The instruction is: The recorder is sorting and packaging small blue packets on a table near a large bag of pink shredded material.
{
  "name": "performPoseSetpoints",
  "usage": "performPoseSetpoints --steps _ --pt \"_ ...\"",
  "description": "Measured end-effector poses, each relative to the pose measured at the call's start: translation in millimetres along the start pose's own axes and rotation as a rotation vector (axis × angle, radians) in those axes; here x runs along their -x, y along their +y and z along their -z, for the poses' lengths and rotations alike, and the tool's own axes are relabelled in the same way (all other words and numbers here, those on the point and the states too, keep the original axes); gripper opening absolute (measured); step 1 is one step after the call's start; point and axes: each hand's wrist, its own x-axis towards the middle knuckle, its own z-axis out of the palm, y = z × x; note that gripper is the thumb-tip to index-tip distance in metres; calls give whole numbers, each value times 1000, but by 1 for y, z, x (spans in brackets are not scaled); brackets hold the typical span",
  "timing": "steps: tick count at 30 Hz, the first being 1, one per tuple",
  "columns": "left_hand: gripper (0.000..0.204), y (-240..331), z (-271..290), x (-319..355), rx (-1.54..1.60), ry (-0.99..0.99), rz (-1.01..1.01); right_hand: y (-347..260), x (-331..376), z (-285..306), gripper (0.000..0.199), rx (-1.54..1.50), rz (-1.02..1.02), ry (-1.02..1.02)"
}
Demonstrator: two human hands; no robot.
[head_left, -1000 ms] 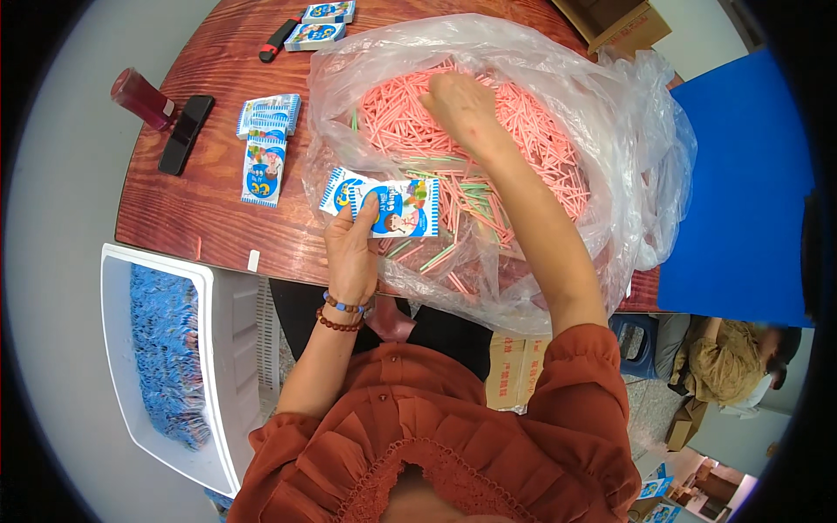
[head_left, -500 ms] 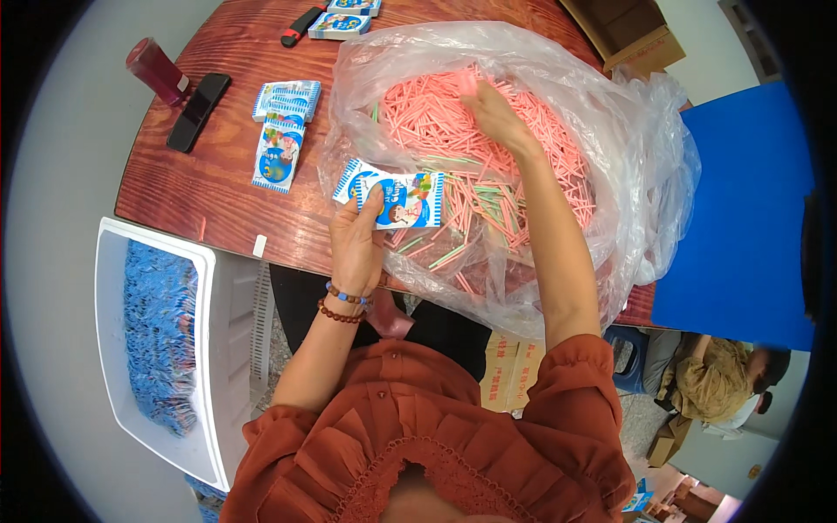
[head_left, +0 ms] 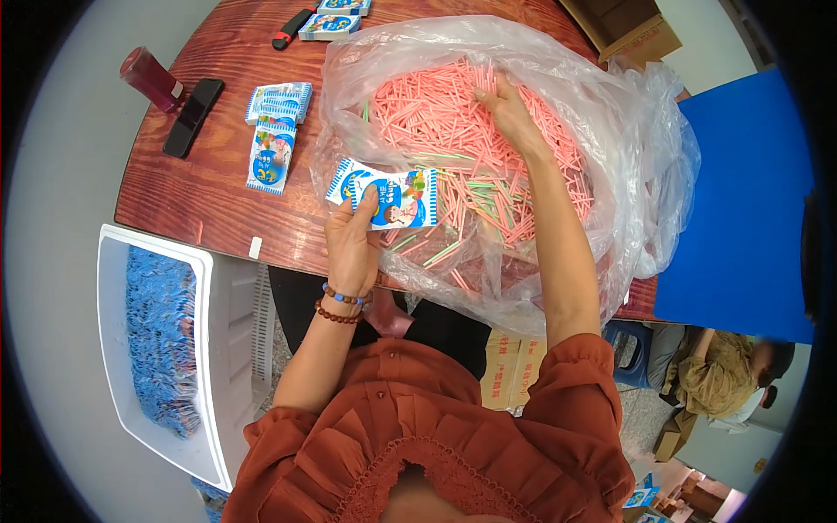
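My left hand point(head_left: 350, 240) is closed on a couple of blue-and-white packets point(head_left: 405, 199), fanned out with the thumb on top, over the near left edge of the bag. My right hand point(head_left: 506, 113) reaches into the far part of the heap of thin pink sticks point(head_left: 427, 105), its fingers closed round a few that point away from me. Several pale green sticks point(head_left: 488, 199) are mixed in nearer to me. The heap lies in a large clear plastic bag point(head_left: 602, 113), spread wide on the wooden table point(head_left: 218, 174).
Left of the bag lie more packets point(head_left: 272, 157), a black phone point(head_left: 193, 118) and a red-filled bottle point(head_left: 153, 78). Further back are a box cutter point(head_left: 293, 30) and stacked packets point(head_left: 330, 26). A white bin point(head_left: 205, 349) of blue packets stands at left; another person point(head_left: 715, 375) sits at right.
My right hand has shifted slightly to the right within the heap, and its fingers now show round some sticks. My left hand keeps hold of the packets, nearly in place.
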Motion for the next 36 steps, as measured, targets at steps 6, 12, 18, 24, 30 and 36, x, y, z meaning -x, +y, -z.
performPoseSetpoints --steps 6,12,18,24,30,36 --pt "11 -1 -4 1 -3 -5 20 8 -3 23 31 -51 -73 -48" --pt "12 3 1 1 21 -6 16 -15 41 1 26 -256 69 -105" --pt "12 -3 -9 3 25 3 40 -5 57 -11 27 -258 55 27" --pt "17 2 -18 0 82 -44 99 -21 65 -5 23 -1088 204 -69" --pt "18 -8 -27 0 56 27 -85 -79 120 -57 21 -1007 347 199" --pt "18 -10 -24 -4 31 115 -199 -79 138 -85 23 -880 344 233"
